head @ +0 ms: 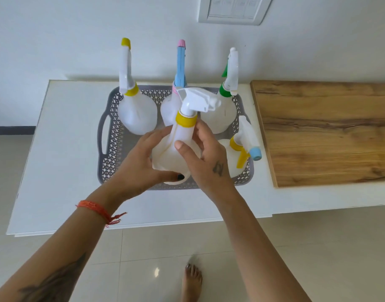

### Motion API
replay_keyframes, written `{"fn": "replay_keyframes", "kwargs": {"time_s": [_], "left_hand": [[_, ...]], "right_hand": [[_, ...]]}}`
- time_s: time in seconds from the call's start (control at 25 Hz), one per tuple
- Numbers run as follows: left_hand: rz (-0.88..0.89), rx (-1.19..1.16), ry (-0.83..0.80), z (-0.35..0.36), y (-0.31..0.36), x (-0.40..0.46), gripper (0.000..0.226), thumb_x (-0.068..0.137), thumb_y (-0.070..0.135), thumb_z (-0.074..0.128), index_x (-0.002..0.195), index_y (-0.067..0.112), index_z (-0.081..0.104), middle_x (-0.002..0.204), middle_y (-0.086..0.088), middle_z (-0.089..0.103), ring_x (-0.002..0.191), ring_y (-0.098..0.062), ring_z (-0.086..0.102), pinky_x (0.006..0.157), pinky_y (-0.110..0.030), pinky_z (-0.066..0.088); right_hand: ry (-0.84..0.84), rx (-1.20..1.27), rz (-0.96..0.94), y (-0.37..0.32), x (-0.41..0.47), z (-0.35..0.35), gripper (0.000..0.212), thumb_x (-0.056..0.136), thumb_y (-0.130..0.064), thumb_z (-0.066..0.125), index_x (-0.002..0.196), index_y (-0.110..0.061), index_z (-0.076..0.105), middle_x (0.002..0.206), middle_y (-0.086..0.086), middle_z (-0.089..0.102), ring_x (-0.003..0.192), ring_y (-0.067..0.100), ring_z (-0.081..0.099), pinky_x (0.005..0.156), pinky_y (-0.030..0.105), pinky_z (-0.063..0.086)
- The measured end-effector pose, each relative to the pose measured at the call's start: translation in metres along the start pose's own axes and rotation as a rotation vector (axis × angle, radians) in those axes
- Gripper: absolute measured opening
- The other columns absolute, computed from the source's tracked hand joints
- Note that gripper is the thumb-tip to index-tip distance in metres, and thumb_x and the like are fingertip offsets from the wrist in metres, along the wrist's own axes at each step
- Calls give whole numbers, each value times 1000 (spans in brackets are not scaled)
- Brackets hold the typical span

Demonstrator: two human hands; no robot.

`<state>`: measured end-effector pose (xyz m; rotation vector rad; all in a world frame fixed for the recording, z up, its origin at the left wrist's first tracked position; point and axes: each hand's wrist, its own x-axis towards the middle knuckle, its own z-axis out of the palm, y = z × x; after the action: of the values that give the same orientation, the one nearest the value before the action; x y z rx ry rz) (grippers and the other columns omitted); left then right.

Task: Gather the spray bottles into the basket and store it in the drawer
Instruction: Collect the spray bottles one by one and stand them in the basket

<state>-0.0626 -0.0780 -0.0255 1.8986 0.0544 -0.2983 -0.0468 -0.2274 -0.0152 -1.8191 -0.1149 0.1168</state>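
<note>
A grey lattice basket (109,136) with cut-out handles sits on the white cabinet top (63,171). Three white spray bottles stand along its back: one with a yellow collar (136,114), one with a blue and pink head (180,68), one with a green collar (227,88). A fourth bottle (241,147), yellow-collared with a blue nozzle, stands at the front right. Both hands hold a fifth bottle (184,136) with a yellow collar and white head over the basket's front middle. My left hand (141,162) cups its body; my right hand (207,158) grips its neck and side.
A wooden board (326,131) lies on the cabinet top right of the basket. A white wall with a switch plate (233,9) rises behind. Below is a tiled floor (165,247) with my bare foot (191,280) near the cabinet front. No drawer is visible.
</note>
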Motion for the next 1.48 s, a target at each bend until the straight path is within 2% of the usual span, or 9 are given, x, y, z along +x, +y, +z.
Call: {"fn": "replay_keyframes", "kwargs": {"time_s": [0.16,0.36,0.48,0.64,0.84,1.0,1.12,1.28,1.48], "left_hand": [[-7,-54,5,2,-16,3,90,58,15,85,131,42,40,130,13,53,120,-5,52,93,-15,46],[-76,13,55,15,-31,8,83,69,10,81,138,27,39,138,3,48,129,-12,46,108,-39,41],[-70,49,43,22,-35,13,80,72,11,80,139,27,39,135,1,51,123,-11,50,104,-31,44],[-92,65,27,25,-40,16,79,71,9,80,137,26,40,133,-2,52,118,-14,54,101,-28,47],[-99,45,42,27,-44,15,78,72,9,79,138,26,40,134,0,52,118,-14,54,100,-28,48],[-99,79,59,28,-42,8,84,72,9,77,143,29,35,145,0,43,125,-11,45,105,-30,42],[-126,79,142,20,-40,-7,85,74,7,73,143,33,31,146,-2,40,115,-8,43,99,-24,39],[-113,-38,354,4,-35,-38,65,81,7,68,137,28,41,139,-2,48,125,-13,46,100,-24,40],[-95,-229,602,-29,-43,-96,40,88,19,62,126,25,53,127,11,58,115,-6,56,83,-7,47]], "right_hand": [[96,-75,-41,15,2,8,44,79,-13,70,121,-13,55,107,-1,67,101,16,62,88,25,49],[263,-234,-149,32,-1,14,41,78,-12,72,116,-9,58,93,-7,63,81,8,57,71,14,46],[306,-292,-168,39,-3,16,41,78,-13,73,115,-7,58,89,-9,60,78,2,51,67,13,45],[327,-332,-155,46,-5,19,41,78,-15,74,115,-5,58,94,3,69,80,3,52,69,13,45],[312,-348,-153,47,-8,20,41,80,-13,73,116,-3,57,94,8,69,78,13,57,70,14,43],[304,-392,-127,43,-15,22,55,73,-3,76,122,3,53,109,16,66,98,24,60,85,18,41],[431,-356,-101,38,-30,23,56,67,7,74,120,3,54,115,16,63,107,23,58,94,23,44],[655,-250,-42,24,-60,40,36,71,7,70,104,4,57,100,14,64,90,25,63,83,25,53],[558,-120,-76,-1,-92,99,23,81,-6,65,101,1,58,98,9,63,86,25,62,76,22,51]]}}
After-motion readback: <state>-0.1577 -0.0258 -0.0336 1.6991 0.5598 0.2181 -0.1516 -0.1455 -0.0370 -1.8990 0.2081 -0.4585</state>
